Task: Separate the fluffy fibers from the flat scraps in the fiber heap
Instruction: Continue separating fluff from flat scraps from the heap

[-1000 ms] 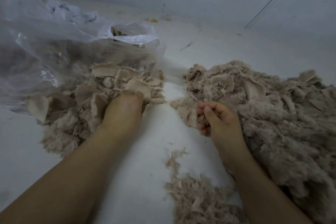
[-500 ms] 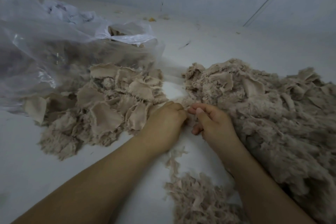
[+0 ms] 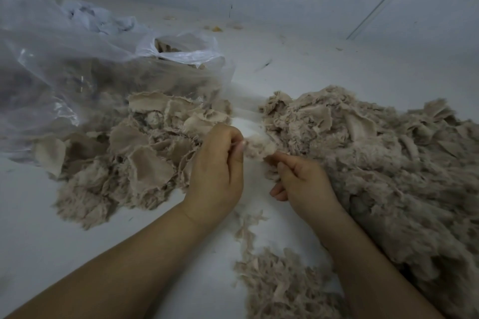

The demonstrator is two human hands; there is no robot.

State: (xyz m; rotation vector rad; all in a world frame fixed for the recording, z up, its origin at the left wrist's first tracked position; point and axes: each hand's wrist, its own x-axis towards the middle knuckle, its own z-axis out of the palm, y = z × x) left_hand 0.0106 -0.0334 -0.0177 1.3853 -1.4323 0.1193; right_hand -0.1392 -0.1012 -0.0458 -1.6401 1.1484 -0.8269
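Fingers of my left hand (image 3: 216, 163) and right hand (image 3: 302, 180) pinch one fluffy tuft (image 3: 259, 148) between them, beside the fiber heap (image 3: 383, 163). I count three piles and one plastic bag (image 3: 77, 59). No writing is legible.

Cut off by the right and bottom picture edges: the large beige fluffy fiber heap (image 3: 388, 176), its full spread unseen. Cut off at the bottom edge too: the small beige pile of loose fibers (image 3: 280, 287). Veiled behind the clear crumpled plastic bag (image 3: 64, 65), itself cut by the left edge: dim beige contents, kind unclear. Too small to tell: yellowish specks (image 3: 216, 29) near the floor's far edge
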